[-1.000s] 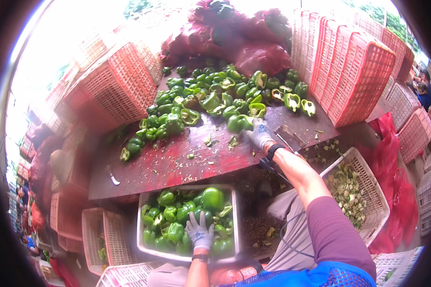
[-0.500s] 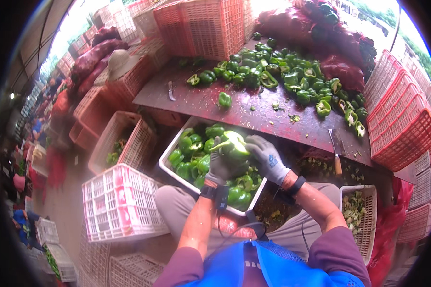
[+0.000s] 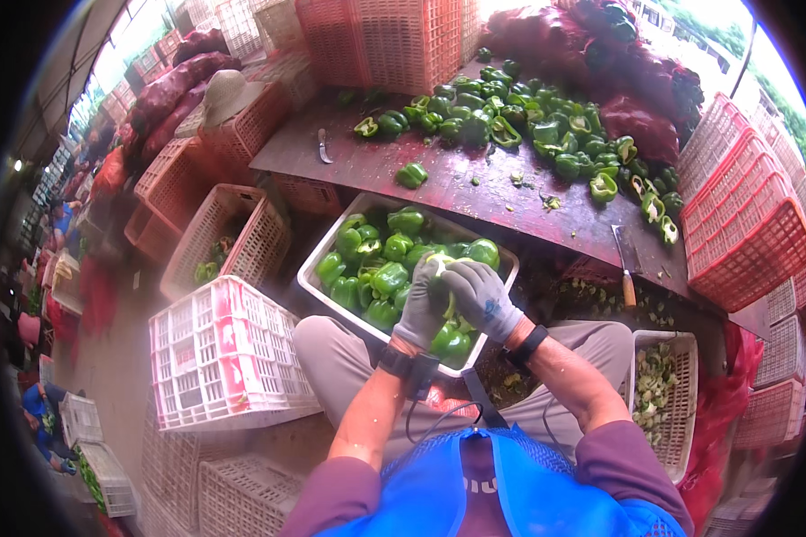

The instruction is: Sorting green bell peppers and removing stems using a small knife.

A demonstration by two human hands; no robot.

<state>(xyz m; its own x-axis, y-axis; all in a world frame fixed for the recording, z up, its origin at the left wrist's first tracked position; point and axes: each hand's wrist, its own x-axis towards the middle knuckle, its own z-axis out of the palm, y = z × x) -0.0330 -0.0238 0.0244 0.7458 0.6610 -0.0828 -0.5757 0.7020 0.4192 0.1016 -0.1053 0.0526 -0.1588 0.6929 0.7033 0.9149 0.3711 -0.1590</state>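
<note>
Both gloved hands meet above a white crate [image 3: 318, 300] of green bell peppers [image 3: 390, 279]. My left hand [image 3: 424, 309] is closed round a green bell pepper [image 3: 441, 258], whose pale cut part shows at the top. My right hand [image 3: 480, 292] presses on the same pepper from the right, fingers curled over it; most of it is hidden between the gloves. A single pepper [image 3: 412, 175] lies near the table's front edge. Further back is a heap of whole and cut-open peppers [image 3: 546, 125].
A wooden-handled knife [image 3: 628, 268] rests on the right of the dark table [image 3: 510, 210], and a small curved knife [image 3: 323, 146] on the left. A crate of pale scraps [image 3: 663, 398] stands beside my right knee. An overturned white crate [image 3: 228, 353] is at my left.
The pepper, earlier showing its cut face above the gloves, is now mostly covered. My right hand has come in closer against my left. The whole view has shifted slightly.
</note>
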